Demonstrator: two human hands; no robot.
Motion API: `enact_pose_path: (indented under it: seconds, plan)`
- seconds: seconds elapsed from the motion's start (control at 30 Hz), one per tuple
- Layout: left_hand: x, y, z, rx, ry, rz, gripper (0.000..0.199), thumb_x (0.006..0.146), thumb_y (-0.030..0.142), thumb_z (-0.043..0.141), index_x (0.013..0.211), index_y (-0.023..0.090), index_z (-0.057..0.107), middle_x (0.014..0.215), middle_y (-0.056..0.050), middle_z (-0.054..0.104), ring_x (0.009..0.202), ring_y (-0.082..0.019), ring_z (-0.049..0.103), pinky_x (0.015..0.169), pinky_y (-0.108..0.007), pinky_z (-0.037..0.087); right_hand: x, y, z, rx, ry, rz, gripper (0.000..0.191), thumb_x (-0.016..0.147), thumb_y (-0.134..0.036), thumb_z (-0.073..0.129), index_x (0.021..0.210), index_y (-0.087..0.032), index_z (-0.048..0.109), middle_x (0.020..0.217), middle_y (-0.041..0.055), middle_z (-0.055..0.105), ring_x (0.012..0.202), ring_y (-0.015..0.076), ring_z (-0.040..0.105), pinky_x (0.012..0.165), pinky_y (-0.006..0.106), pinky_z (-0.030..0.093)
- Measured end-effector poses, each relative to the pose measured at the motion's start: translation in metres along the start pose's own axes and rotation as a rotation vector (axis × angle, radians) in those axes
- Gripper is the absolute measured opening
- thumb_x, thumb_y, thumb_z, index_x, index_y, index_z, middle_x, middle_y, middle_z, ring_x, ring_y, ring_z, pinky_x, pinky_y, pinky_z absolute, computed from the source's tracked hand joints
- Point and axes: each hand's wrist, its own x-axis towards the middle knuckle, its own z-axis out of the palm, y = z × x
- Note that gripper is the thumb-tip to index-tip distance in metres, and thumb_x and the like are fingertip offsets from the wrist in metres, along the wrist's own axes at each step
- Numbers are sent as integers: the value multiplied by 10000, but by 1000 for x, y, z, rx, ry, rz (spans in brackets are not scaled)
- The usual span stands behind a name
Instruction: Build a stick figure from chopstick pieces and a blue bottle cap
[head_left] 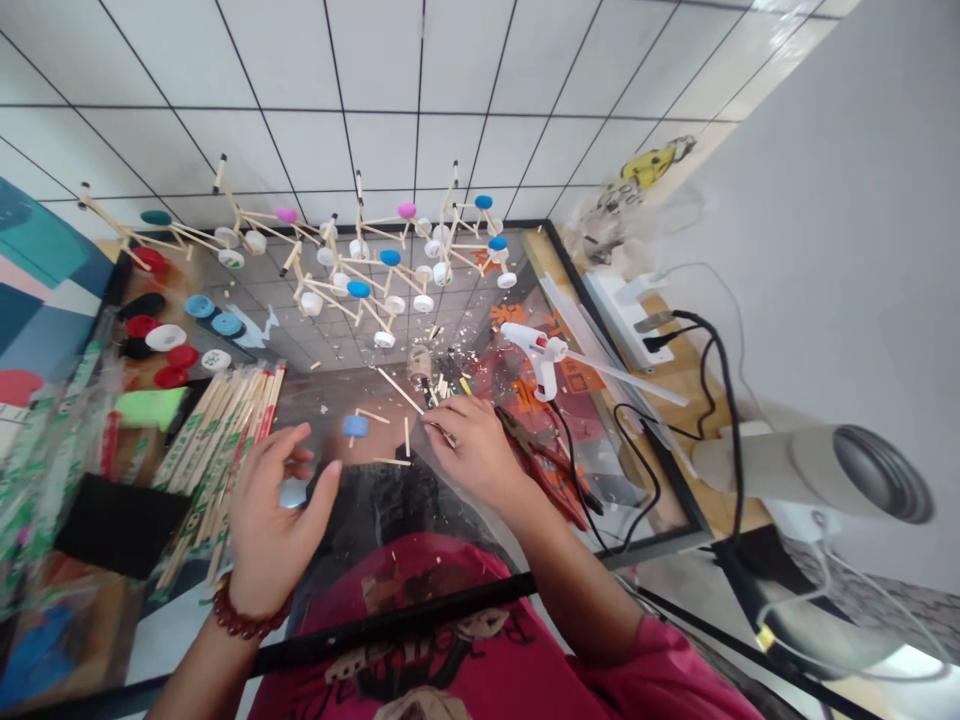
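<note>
My right hand pinches a thin wooden stick that points up and left from the fingertips. My left hand is open, thumb apart from its half-curled fingers. A pale round thing shows between them; I cannot tell whether they touch it. Between the hands, a blue bottle cap and several short stick pieces lie on the glass table. Beyond my right fingertips are wood scraps and a small pale cylinder. Red-handled pliers lie right of my right hand.
Stick-and-cap models stand along the back. A white glue gun with a cord sits right, near a power strip. Wrapped chopsticks and loose caps lie left. A grey cylinder is far right.
</note>
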Motion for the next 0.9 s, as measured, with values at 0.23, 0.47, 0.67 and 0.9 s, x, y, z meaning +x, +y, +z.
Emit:
enact_pose_path:
  seconds: [0.23, 0.47, 0.67, 0.9]
  plan:
    - [27, -23, 37, 271, -81, 167, 512, 829, 479, 855, 1241, 213, 707, 1225, -172, 775, 1170, -422, 734, 1037, -568, 585, 35, -19, 8, -83, -173, -110, 193, 1061, -201, 664, 1133, -247, 837, 1052, 75, 784, 1044, 267, 693, 940, 390, 483]
    - [29, -33, 37, 267, -62, 243, 223, 921, 379, 780, 1103, 258, 732, 1047, -86, 812, 960, -340, 747, 896, -486, 579, 50, -28, 21, -85, -261, -95, 192, 1093, -298, 679, 1169, -191, 818, 1086, 111, 756, 1061, 276, 667, 967, 413, 449]
    - [30, -31, 37, 261, -64, 237, 226, 910, 347, 752, 1116, 255, 745, 1051, -87, 830, 964, -343, 753, 892, -488, 571, 52, -22, 27, -57, -235, -83, 207, 1095, -203, 630, 1120, -179, 834, 1050, 105, 773, 1034, 262, 672, 955, 395, 445]
    - [31, -28, 37, 250, -65, 203, 223, 895, 367, 742, 1090, 259, 761, 1037, -97, 840, 965, -340, 765, 903, -475, 571, 47, -17, 35, -36, -155, -111, 200, 1074, -212, 650, 1012, -225, 839, 974, 74, 784, 979, 256, 685, 941, 386, 484]
